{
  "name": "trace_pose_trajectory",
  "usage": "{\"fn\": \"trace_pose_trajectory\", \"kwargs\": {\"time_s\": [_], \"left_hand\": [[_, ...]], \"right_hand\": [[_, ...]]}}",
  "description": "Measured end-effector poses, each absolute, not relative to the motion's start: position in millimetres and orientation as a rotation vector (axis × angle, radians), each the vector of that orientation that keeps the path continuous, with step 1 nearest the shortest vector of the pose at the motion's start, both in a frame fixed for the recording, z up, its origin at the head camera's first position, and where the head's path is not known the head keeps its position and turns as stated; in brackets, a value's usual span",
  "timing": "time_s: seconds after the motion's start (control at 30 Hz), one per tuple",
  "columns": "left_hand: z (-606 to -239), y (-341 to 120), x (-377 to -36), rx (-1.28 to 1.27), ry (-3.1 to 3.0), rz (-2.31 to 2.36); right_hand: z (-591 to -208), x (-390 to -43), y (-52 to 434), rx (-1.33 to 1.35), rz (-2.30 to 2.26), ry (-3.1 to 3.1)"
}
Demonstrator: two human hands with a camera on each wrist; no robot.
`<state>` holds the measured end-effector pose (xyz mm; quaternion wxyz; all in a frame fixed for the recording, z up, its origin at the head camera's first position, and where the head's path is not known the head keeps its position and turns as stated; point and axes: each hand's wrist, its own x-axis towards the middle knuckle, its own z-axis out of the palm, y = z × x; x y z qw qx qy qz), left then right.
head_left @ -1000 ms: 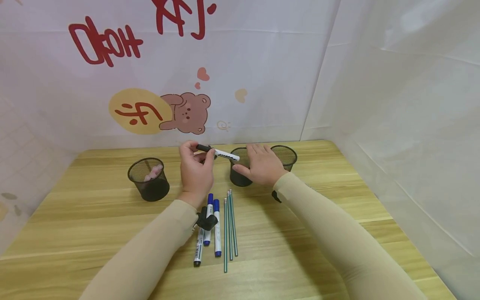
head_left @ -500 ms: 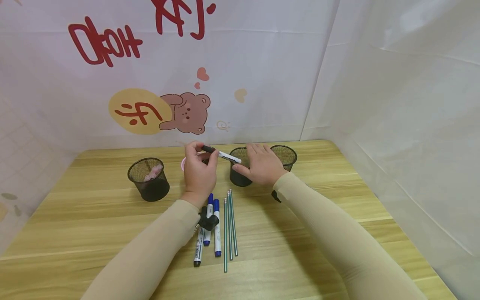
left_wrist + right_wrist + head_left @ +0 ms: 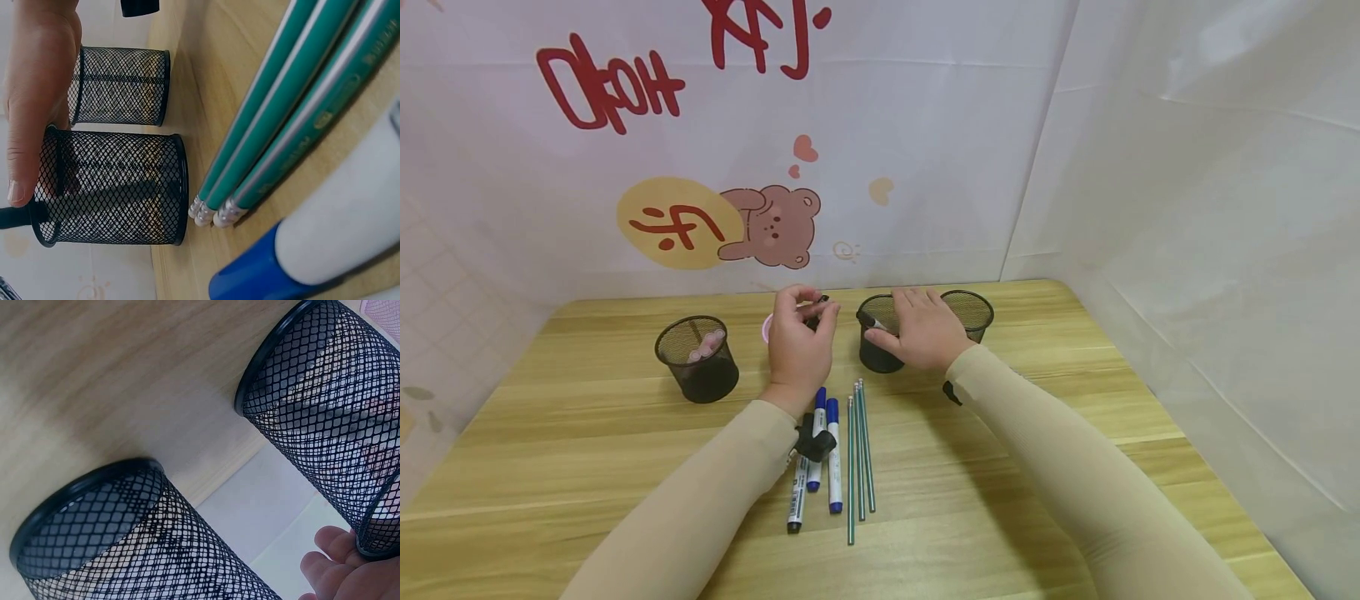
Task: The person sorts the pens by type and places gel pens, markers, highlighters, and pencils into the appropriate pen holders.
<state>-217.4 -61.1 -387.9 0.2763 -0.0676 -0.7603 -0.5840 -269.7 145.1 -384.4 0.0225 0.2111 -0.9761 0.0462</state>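
A black-capped marker (image 3: pixel 867 320) leans in the middle black mesh pen holder (image 3: pixel 881 356), its cap sticking out over the rim. Through the mesh in the left wrist view, the marker's body (image 3: pixel 106 201) shows inside. My left hand (image 3: pixel 799 346) hovers left of this holder, fingers loosely bent with nothing between them. My right hand (image 3: pixel 927 333) lies across the holder's right side, fingers straight and thumb spread at the rim. Its fingertips (image 3: pixel 331 540) are right by the rim in the right wrist view.
Another mesh holder (image 3: pixel 973 310) stands at the right, and one with pink items (image 3: pixel 698 367) at the left. A pink rim (image 3: pixel 767 328) is partly hidden behind my left hand. Several blue- and black-capped markers (image 3: pixel 835 458) and three green pencils (image 3: pixel 860 467) lie in front.
The marker has left my left hand and now sits in the middle holder. My left hand moved slightly right, then let it go. My right hand has stayed put.
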Motion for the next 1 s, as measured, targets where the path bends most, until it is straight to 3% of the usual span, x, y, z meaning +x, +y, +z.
{"fn": "trace_pose_trajectory", "kwargs": {"time_s": [0.6,1.0], "left_hand": [[-382.9,-90.2,-195.4,-0.36,-2.273,-1.36],[-380.2,-126.0,-179.8,-0.672,-2.505,-1.001]], "right_hand": [[-384.0,-269.0,144.5,0.648,0.144,-3.04],[-385.7,-272.1,145.5,0.642,0.142,-3.046]]}}
